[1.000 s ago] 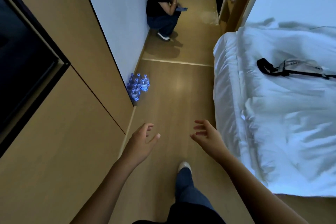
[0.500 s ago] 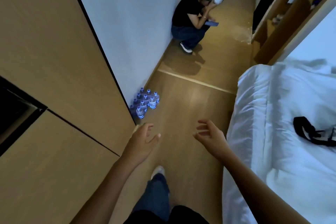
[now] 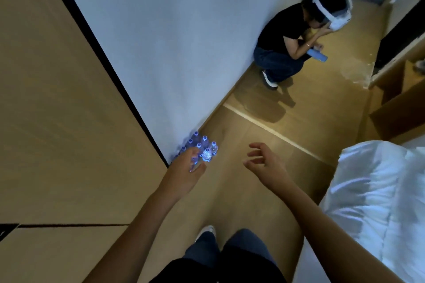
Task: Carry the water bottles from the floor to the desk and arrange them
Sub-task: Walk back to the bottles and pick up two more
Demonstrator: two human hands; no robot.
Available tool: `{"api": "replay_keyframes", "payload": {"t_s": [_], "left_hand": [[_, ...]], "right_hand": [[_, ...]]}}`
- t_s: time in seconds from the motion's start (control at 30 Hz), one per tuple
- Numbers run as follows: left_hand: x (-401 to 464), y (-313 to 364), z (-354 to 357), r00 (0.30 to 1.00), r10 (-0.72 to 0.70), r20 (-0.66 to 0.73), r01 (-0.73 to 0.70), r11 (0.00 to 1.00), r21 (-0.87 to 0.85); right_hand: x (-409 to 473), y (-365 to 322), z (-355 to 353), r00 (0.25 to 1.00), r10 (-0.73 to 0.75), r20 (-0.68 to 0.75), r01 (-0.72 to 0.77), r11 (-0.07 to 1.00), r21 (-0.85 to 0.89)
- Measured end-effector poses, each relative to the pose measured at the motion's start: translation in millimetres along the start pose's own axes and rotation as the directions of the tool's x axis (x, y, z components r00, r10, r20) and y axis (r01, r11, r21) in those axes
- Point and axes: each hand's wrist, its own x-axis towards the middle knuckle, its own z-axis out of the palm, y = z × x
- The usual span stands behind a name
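Head view looks down a narrow passage between a wooden cabinet (image 3: 57, 122) and a white bed (image 3: 377, 190). Water bottles (image 3: 203, 148) stand clustered on the floor (image 3: 241, 190) against the white wall (image 3: 184, 41). Left hand (image 3: 184, 173) overlaps the cluster, fingers loose, holding nothing. Right hand (image 3: 264, 165) hangs nearby, fingers spread and relaxed. A person (image 3: 296, 39) crouches farther along.
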Motion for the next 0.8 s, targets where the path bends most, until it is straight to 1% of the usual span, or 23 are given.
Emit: {"api": "replay_keyframes", "payload": {"t_s": [0.07,0.17,0.3,0.4,0.5,0.7,0.8], "left_hand": [[20,2,-1,0.999,-0.022,-0.035,0.022,1.0,-0.004],[50,1,0,0.989,-0.107,-0.106,0.106,0.994,-0.017],[92,-4,11,0.954,-0.211,-0.213,0.207,0.978,-0.04],[128,-6,27,0.908,-0.302,-0.291,0.287,0.953,-0.093],[158,-6,46,0.836,-0.391,-0.386,0.363,0.92,-0.147],[204,-4,75,0.72,-0.464,-0.516,0.431,0.882,-0.19],[219,-12,85,0.675,-0.506,-0.536,0.467,0.856,-0.221]], "right_hand": [[32,-6,-3,0.998,-0.019,0.055,0.019,1.0,-0.008],[82,-11,-7,0.989,-0.039,0.144,0.042,0.999,-0.019],[155,-19,-14,0.954,-0.073,0.29,0.086,0.996,-0.033],[214,-25,-22,0.901,-0.106,0.421,0.148,0.987,-0.069],[272,-31,-30,0.844,-0.124,0.522,0.214,0.97,-0.115],[359,-41,-28,0.747,-0.11,0.655,0.298,0.937,-0.182],[384,-36,-19,0.716,-0.093,0.692,0.321,0.924,-0.208]]}}
